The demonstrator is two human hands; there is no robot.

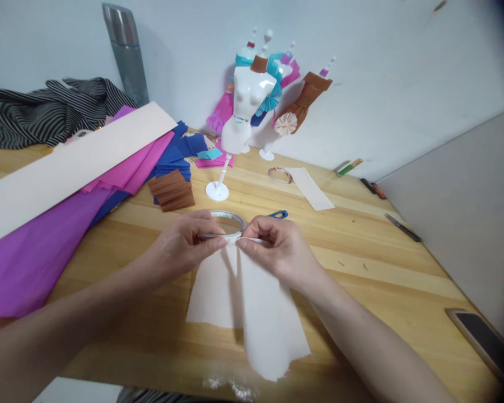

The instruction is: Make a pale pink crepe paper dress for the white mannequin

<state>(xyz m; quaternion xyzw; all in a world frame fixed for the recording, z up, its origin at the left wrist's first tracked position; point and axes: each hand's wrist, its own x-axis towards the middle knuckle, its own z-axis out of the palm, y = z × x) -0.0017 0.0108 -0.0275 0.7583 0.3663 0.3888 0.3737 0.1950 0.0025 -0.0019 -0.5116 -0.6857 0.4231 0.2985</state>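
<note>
A pale cream sheet of crepe paper (260, 313) hangs from my two hands, gathered along its top edge and flaring out below over the wood. My left hand (193, 238) pinches the gathered top on the left, thumb against fingers. Close beside it, my right hand (275, 246) pinches the same edge on the right. Just behind my fingertips lies a roll of tape (231, 215), partly covered by my hands. A blue-handled tool (279, 214) shows past my right hand, the rest of it hidden.
Small white dress forms (252, 89) in coloured paper stand against the wall. Purple crepe paper (46, 246) and a long cream strip (79, 146) cover the left side. Brown paper pieces (172, 191), a bottle (128, 56), a black-handled cutting tool (403, 228) and a phone (479, 336) also lie around.
</note>
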